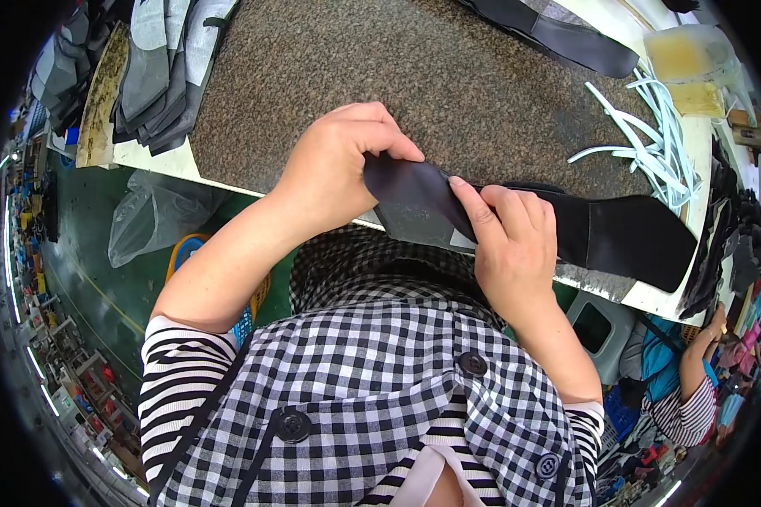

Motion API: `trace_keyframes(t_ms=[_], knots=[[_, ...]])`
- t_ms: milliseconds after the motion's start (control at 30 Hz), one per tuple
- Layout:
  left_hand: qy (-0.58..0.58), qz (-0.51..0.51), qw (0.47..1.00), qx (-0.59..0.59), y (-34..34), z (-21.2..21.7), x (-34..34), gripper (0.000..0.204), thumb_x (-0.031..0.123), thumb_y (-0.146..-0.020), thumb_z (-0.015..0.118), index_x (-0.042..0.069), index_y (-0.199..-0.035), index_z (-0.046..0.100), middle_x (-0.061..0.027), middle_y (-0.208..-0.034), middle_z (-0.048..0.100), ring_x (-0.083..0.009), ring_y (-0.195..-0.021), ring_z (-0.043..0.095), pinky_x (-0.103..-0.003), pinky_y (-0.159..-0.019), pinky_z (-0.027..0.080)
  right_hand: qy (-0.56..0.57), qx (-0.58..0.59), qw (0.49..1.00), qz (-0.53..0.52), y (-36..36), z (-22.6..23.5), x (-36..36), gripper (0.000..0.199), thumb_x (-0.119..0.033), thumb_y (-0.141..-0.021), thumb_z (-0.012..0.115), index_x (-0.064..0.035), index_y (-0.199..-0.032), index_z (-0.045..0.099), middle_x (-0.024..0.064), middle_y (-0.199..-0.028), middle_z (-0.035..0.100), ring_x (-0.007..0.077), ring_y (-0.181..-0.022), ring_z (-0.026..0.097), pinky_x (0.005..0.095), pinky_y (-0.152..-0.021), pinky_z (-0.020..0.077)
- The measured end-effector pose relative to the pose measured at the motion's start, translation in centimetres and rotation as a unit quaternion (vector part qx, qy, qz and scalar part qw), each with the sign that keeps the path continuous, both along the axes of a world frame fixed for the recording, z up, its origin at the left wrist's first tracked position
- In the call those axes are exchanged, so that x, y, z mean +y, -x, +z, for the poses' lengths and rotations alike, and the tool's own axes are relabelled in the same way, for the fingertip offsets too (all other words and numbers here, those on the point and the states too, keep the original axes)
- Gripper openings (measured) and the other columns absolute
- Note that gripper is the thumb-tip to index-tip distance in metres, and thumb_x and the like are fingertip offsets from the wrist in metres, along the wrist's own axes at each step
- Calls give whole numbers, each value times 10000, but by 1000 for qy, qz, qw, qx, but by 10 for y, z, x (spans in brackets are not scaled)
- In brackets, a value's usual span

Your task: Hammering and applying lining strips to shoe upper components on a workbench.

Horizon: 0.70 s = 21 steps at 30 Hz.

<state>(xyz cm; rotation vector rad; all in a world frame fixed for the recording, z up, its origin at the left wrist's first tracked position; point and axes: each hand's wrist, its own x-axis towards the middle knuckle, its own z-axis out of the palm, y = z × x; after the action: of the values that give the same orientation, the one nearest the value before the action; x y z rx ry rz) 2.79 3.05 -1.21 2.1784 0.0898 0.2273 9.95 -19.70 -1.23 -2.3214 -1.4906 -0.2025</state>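
My left hand (338, 165) pinches the rounded left end of a smooth black leather-like piece (418, 190) between thumb and fingers. My right hand (516, 241) lies over the same piece farther right, thumb and fingers bent onto its upper edge. Beneath the piece, at the table's near edge, a dark grey sheet-like part (414, 226) shows. To the right of my right hand stretches a flat black part (638, 241) with a seam across it. Whether it joins the held piece is hidden by my right hand.
Brown speckled matting (313, 68) covers the table. Stacked grey and black cut pieces (156, 84) lie at the far left. At right are pale blue strips (659, 144), a clear container (685, 72) and a black piece (579, 46). A grey stool (596, 329) and another person's arm (698, 363) are beyond.
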Motion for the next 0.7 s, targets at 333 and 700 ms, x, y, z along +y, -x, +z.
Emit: trace_keyframes(t_ms=[333,700], knots=[[-371,-66,905,-200,-5,-5,56,234,64,-710,707,88,-940,670,-34,-799,584,-220,-709,620,-323,-578,506,82,-19,995,55,2,9,8,485,-125,-778,588,-137,-1260,634,3,-976,545,162,-898,526,362,-841,417],[-180,-83,945,-261,42,2,28,341,1,-705,678,51,-1042,659,-96,-939,640,-266,-818,643,-346,-689,518,46,76,996,26,13,5,22,629,5,-700,589,-92,-1321,580,53,-1278,530,219,-1059,535,378,-917,376]])
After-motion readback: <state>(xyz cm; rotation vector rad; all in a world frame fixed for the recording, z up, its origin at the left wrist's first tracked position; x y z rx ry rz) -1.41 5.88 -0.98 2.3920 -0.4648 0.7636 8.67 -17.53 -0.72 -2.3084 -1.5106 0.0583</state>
